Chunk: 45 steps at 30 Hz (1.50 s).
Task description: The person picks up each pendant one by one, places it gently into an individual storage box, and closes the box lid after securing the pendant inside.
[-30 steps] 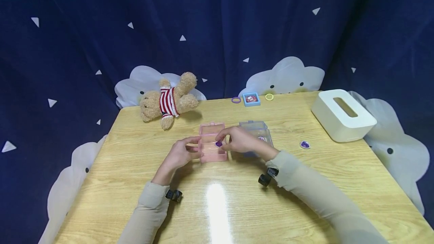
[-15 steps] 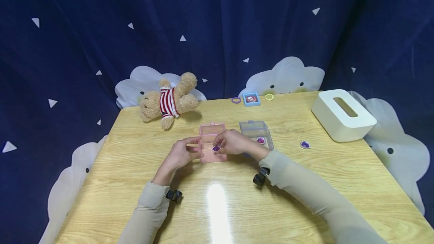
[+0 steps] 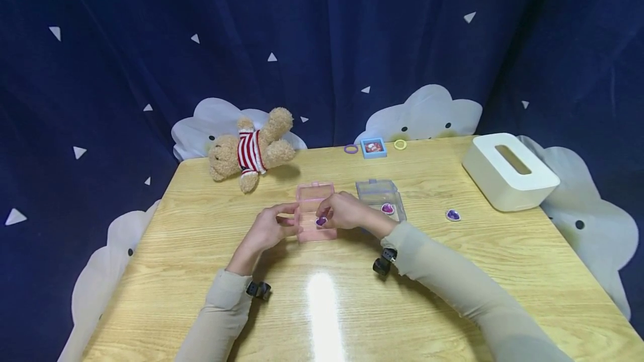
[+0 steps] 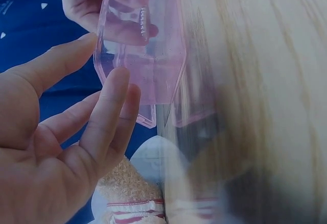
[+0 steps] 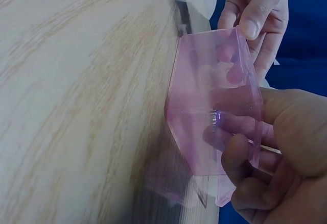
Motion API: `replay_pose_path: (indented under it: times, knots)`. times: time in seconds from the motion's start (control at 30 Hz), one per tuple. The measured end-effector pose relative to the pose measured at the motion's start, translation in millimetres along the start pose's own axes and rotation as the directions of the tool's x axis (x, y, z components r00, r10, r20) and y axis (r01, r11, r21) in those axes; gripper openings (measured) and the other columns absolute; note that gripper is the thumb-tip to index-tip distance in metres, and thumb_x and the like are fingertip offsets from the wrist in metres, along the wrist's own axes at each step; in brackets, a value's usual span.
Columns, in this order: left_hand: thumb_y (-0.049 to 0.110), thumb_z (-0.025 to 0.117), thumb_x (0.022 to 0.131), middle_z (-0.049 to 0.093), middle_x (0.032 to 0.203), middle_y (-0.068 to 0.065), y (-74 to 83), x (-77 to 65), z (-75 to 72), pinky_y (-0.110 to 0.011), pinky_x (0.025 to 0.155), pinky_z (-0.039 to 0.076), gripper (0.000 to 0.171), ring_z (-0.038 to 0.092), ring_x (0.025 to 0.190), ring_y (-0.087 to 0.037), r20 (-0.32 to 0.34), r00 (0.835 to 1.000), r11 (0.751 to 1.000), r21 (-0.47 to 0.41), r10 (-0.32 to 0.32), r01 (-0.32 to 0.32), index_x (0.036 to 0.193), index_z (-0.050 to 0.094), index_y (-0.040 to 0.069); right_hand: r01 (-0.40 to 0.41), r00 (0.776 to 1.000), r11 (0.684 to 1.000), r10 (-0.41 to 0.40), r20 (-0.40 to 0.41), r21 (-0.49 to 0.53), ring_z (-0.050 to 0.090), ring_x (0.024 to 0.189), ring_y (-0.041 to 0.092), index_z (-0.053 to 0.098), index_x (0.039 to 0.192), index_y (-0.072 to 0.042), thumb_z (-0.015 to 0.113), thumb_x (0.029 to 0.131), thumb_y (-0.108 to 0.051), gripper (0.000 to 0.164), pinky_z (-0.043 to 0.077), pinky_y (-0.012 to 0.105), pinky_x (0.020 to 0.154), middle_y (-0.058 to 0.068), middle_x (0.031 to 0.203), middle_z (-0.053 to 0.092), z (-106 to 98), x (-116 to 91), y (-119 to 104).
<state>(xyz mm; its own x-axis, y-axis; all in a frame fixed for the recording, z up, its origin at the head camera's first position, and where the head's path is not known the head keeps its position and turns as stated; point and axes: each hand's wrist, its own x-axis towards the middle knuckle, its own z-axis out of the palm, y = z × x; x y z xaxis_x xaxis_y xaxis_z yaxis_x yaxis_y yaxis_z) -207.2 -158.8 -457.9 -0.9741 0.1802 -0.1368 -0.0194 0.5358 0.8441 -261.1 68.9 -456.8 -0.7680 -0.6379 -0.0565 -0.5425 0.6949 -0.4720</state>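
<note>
A clear pink plastic box (image 3: 318,234) stands on the table with its lid tipped back. My left hand (image 3: 268,229) is at the box's left side, its thumb and fingers mostly straight and touching the wall and rim, as the left wrist view shows. My right hand (image 3: 346,211) reaches into the box from the right and pinches a purple gem (image 3: 321,222) with a beaded silver rim. Through the pink wall, the right wrist view shows the gem (image 5: 215,119) edge-on between the fingertips. A clear bluish box (image 3: 378,186), lid raised, holds a pink-purple heart gem (image 3: 387,209).
Another purple gem (image 3: 453,215) lies on the table to the right, near a white tissue box (image 3: 508,172). Along the back edge are a purple ring (image 3: 350,149), a light blue square frame (image 3: 374,148) and a yellow ring (image 3: 399,144). A teddy bear (image 3: 250,151) lies back left.
My right hand has shifted slightly left and lowered the purple gem further toward the front of the pink box, uncovering the heart gem in the bluish box. My left hand has stayed in place.
</note>
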Motion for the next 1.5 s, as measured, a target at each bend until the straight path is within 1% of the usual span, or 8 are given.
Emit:
replay_pose_path:
  times: [0.47,0.67,0.77,1.0,1.13,1.27,1.37,1.5]
  knots:
    - [0.009,0.081,0.081,0.063,0.135,-0.014,2.3,-1.9,1.1,-0.027,0.077,0.058,0.063,0.07,0.107,-0.028,-0.013,1.0,1.0,-0.002,0.007,-0.007,0.139,0.058,0.009,-0.014,1.0,1.0,0.014,0.0,-0.007,0.069,0.088,0.011,0.077,0.105,-0.018,0.083,0.078,-0.023,0.028,0.053,0.031,0.084,-0.006,0.096,0.076,-2.0,-3.1,0.1]
    - [0.009,0.081,0.081,0.063,0.136,-0.014,3.5,-2.9,1.0,-0.027,0.078,0.058,0.063,0.07,0.108,-0.028,-0.008,1.0,1.0,0.0,0.009,-0.009,0.139,0.058,0.008,0.029,0.999,0.998,-0.027,-0.032,0.061,0.07,0.09,0.014,0.076,0.105,-0.014,0.08,0.079,-0.021,0.028,0.054,0.03,0.08,-0.004,0.098,0.077,-7.9,-8.6,1.9]
    - [0.009,0.081,0.081,0.063,0.136,-0.015,3.7,-2.8,0.5,-0.028,0.078,0.058,0.062,0.07,0.108,-0.029,-0.007,1.0,1.0,0.006,0.013,-0.013,0.139,0.058,0.008,0.049,0.998,0.992,-0.045,-0.038,0.119,0.069,0.092,0.016,0.075,0.105,-0.011,0.079,0.08,-0.019,0.026,0.054,0.028,0.079,-0.002,0.097,0.076,-12.3,-12.1,3.7]
    - [0.006,0.081,0.081,0.062,0.137,-0.017,3.8,-3.7,0.9,-0.029,0.077,0.06,0.063,0.07,0.106,-0.03,-0.002,1.0,1.0,-0.007,0.009,-0.009,0.14,0.058,0.008,0.101,0.994,0.964,-0.087,-0.069,0.246,0.07,0.093,0.026,0.074,0.104,-0.004,0.076,0.083,-0.011,0.022,0.054,0.024,0.075,0.011,0.099,0.076,-25.1,-22.4,9.4]
    - [0.006,0.081,0.081,0.062,0.136,-0.018,3.4,-3.6,0.4,-0.029,0.076,0.061,0.063,0.071,0.105,-0.03,0.0,1.0,1.0,-0.005,0.013,-0.013,0.139,0.058,0.007,0.094,0.992,0.961,-0.07,-0.103,0.26,0.07,0.091,0.025,0.074,0.104,-0.005,0.076,0.084,-0.01,0.02,0.055,0.025,0.075,0.009,0.098,0.076,-34.4,-29.4,14.6]
    - [0.007,0.081,0.081,0.062,0.136,-0.018,3.2,-3.0,0.0,-0.028,0.076,0.06,0.063,0.071,0.105,-0.03,0.004,1.0,1.0,-0.007,0.015,-0.015,0.139,0.058,0.007,0.056,0.991,0.97,-0.025,-0.133,0.235,0.069,0.084,0.017,0.075,0.104,-0.009,0.077,0.085,-0.014,0.02,0.055,0.026,0.074,0.003,0.097,0.077,-44.2,-38.0,22.5]
    - [0.006,0.081,0.081,0.062,0.136,-0.018,3.6,-3.0,-0.3,-0.028,0.076,0.06,0.063,0.071,0.105,-0.03,0.004,1.0,1.0,-0.009,0.013,-0.013,0.14,0.057,0.007,0.02,0.989,0.975,0.013,-0.147,0.221,0.068,0.082,0.014,0.075,0.104,-0.013,0.078,0.084,-0.019,0.02,0.055,0.027,0.074,0.002,0.099,0.077,-51.3,-45.2,29.2]
    - [0.006,0.081,0.081,0.063,0.135,-0.017,4.6,-3.4,-0.2,-0.027,0.075,0.06,0.063,0.071,0.105,-0.028,0.0,1.0,1.0,-0.009,0.012,-0.012,0.14,0.058,0.007,-0.008,0.986,0.972,0.047,-0.158,0.236,0.069,0.085,0.017,0.074,0.105,-0.015,0.077,0.085,-0.019,0.02,0.057,0.03,0.076,0.005,0.101,0.077,-59.8,-54.8,38.7]
